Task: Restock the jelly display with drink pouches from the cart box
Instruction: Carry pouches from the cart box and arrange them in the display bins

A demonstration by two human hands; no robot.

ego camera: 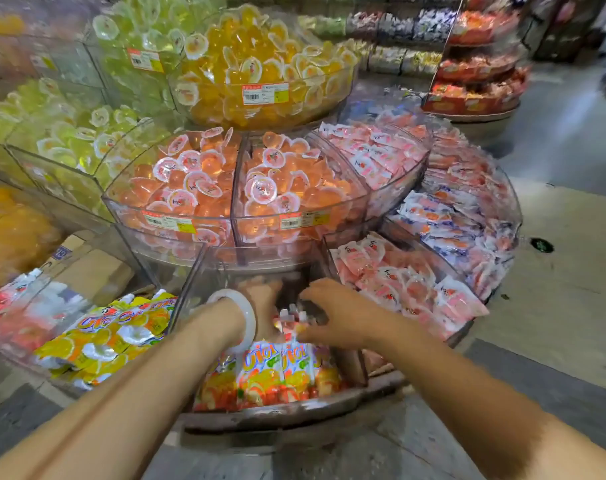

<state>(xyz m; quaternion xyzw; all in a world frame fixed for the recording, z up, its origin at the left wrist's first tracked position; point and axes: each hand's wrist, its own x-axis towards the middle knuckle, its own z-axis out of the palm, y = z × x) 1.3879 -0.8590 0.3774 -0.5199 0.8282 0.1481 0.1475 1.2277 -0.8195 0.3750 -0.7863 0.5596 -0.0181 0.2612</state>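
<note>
The head camera looked down on a tiered round jelly display (329, 233) of clear plastic bins. Both hands were reaching into the lowest front bin (204, 271). The left hand (263, 306), with a pale bangle (241, 306) on its wrist, was deep in the bin behind a row of drink pouches (277, 372); motion blur hid its fingers, so I could not tell whether it gripped anything. The right hand (332, 317) hovered over the white caps of the pouches with its fingers spread and curved, touching the tops but not plainly closed on any one of them.

The pouches stood upright in a row at the front of that bin, printed in orange, yellow and red. A second batch of yellow pouches (111, 337) lay flat in the bin to the left. Pink packets (398, 282) filled the bin to the right, and orange jelly cups (190, 181) sat in the tier above. The cart box was not in view.

The step in hand looked like settling a fresh batch into the bin, packing the row tight. The next move probably called for squaring the pouches upright, then drawing both hands out and turning back to the box for more.
</note>
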